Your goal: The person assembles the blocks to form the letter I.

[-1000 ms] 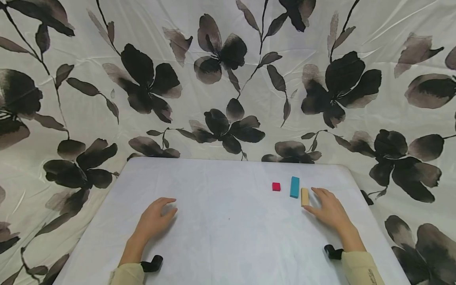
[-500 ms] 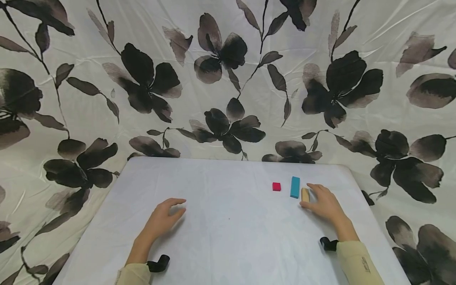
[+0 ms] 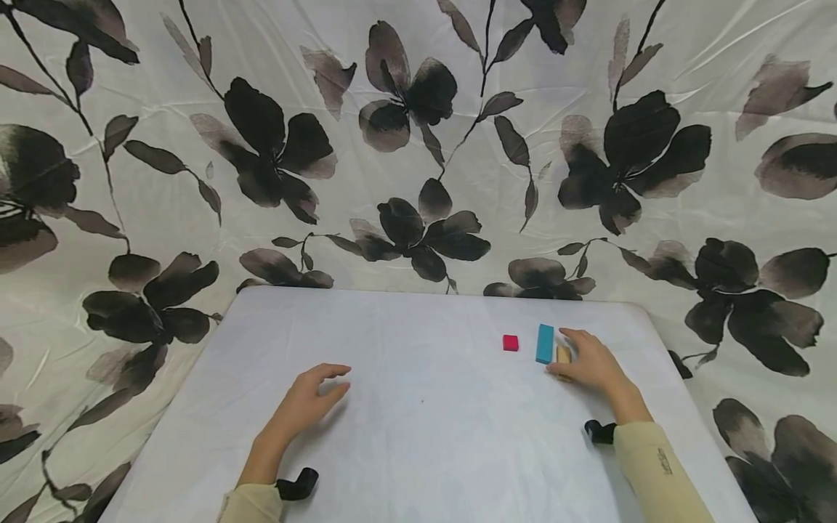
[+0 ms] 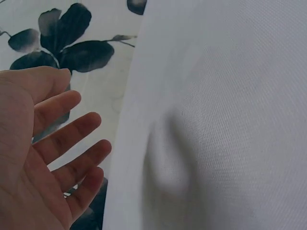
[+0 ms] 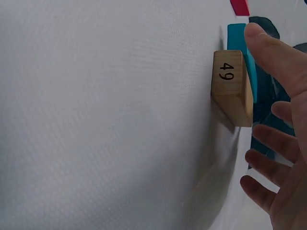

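Note:
At the right side of the table, my right hand (image 3: 591, 362) hovers around a small wooden block (image 3: 563, 354), thumb on the near side and fingers beyond it. In the right wrist view the wooden block (image 5: 227, 74) shows the number 49 on its end, and the thumb (image 5: 271, 52) and fingers are spread apart around it, not closed. A longer blue block (image 3: 545, 343) lies just left of the wooden one. Farther left sits a small red cube (image 3: 510, 343). My left hand (image 3: 306, 401) is over the left half of the table, fingers relaxed, holding nothing.
A white cloth covers the table (image 3: 418, 450). Behind it and at both sides hangs a pale fabric (image 3: 510, 43) with dark flowers. Black wrist cameras (image 3: 298, 484) stick out from both sleeves.
My right hand has moved forward and left, from beside the wooden block to over it. The left hand has drifted to the right. The blocks stay in place.

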Tool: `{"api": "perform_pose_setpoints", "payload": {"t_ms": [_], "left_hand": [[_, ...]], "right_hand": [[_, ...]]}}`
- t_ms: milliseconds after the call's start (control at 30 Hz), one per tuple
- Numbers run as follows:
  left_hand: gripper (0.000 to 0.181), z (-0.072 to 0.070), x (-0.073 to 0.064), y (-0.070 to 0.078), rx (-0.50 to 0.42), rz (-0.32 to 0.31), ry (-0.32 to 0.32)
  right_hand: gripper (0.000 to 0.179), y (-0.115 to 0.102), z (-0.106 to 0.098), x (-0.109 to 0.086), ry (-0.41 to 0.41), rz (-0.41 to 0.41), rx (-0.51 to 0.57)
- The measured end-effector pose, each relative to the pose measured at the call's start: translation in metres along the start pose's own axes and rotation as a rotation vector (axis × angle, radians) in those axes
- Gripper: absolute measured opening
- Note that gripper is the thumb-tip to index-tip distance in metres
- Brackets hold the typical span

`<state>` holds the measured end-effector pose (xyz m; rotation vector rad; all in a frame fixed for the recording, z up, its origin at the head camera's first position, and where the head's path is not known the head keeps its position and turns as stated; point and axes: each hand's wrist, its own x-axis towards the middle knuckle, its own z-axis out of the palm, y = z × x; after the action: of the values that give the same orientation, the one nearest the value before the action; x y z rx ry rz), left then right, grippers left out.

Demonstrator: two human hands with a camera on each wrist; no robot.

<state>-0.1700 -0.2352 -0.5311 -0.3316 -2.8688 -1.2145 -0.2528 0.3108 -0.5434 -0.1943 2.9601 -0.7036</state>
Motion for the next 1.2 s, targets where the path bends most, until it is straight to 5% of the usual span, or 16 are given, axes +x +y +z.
{"api": "perform_pose_setpoints", "payload": {"t_ms": [367, 1200], "left_hand": [[0.036, 0.009, 0.002, -0.001, -0.009, 0.006, -0.022], [0.030, 0.030, 0.009, 0.006, -0.037, 0.023, -0.027]], "right_hand": [[0.101, 0.007, -0.001, 0.012, -0.061, 0.042, 0.025], [0.103, 0.005, 0.002, 0.029, -0.087, -0.005, -0.035]]}}
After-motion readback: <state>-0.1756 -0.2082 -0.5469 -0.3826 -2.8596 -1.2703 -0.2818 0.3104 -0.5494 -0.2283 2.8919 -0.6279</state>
